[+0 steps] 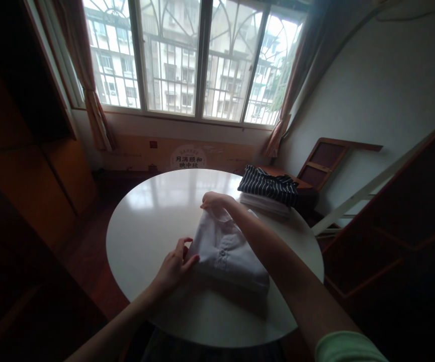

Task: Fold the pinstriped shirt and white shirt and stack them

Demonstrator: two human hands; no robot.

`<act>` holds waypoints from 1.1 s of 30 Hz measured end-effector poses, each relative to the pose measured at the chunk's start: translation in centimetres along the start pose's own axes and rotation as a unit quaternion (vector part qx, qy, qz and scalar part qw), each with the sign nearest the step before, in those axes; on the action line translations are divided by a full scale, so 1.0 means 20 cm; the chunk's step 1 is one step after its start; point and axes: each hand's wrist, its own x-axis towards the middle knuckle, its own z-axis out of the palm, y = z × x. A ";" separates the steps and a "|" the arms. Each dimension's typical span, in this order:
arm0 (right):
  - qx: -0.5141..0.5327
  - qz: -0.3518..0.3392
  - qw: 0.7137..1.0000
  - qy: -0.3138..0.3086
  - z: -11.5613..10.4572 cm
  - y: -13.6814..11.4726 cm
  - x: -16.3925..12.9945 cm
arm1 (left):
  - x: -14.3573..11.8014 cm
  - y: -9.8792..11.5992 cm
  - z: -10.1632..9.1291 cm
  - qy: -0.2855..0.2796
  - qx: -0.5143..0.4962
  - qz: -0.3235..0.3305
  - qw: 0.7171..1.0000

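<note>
Printed on the cardboard panel (189,157) under the window, a round mark with Chinese characters is seen; the smaller text is not legible. A folded white shirt (227,249) is laid mid-table (145,226). Its near-left edge is touched by the left hand (174,266), fingers loosely spread. Its far end is gripped by the right hand (213,201); those fingertips are hidden. A striped garment (268,185) is stacked beyond, its underlayer hard to make out.

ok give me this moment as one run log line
left hand: on near edge of folded white shirt | right hand: pinching its far collar end | shirt: on round white table | striped folded clothes: far right
</note>
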 end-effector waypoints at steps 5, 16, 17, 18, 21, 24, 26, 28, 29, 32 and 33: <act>-0.063 0.012 0.997 0.030 0.07 0.02 0.00 | 0.00 0.00 0.00 -0.016 0.024 0.004 1.000; 0.106 -0.054 0.956 0.268 0.04 0.18 -0.12 | -0.02 0.03 -0.03 0.058 0.150 0.090 0.983; 0.145 -0.058 0.938 0.309 -0.02 0.25 -0.16 | -0.02 0.05 -0.02 0.088 0.167 0.117 0.975; 0.184 -0.060 0.924 0.330 -0.06 0.33 -0.21 | -0.02 0.07 -0.01 0.108 0.176 0.149 0.967; 0.266 -0.007 0.915 0.305 -0.09 0.57 -0.40 | -0.03 0.19 0.06 0.083 0.167 0.252 0.949; 0.285 0.083 0.921 0.254 0.01 0.73 -0.57 | -0.05 0.35 0.17 -0.019 0.169 0.348 0.922; 0.297 0.108 0.926 0.207 0.10 0.79 -0.65 | -0.06 0.44 0.27 -0.072 0.193 0.391 0.897; 0.305 0.099 0.933 0.162 0.17 0.81 -0.69 | -0.05 0.50 0.35 -0.091 0.232 0.409 0.878; 0.307 0.088 0.936 0.149 0.19 0.82 -0.70 | -0.04 0.51 0.39 -0.093 0.255 0.414 0.869; 0.311 0.053 0.935 0.164 0.21 0.82 -0.70 | -0.01 0.50 0.49 -0.119 0.318 0.453 0.824; 0.317 0.047 0.930 0.178 0.21 0.82 -0.69 | 0.01 0.49 0.51 -0.134 0.331 0.469 0.808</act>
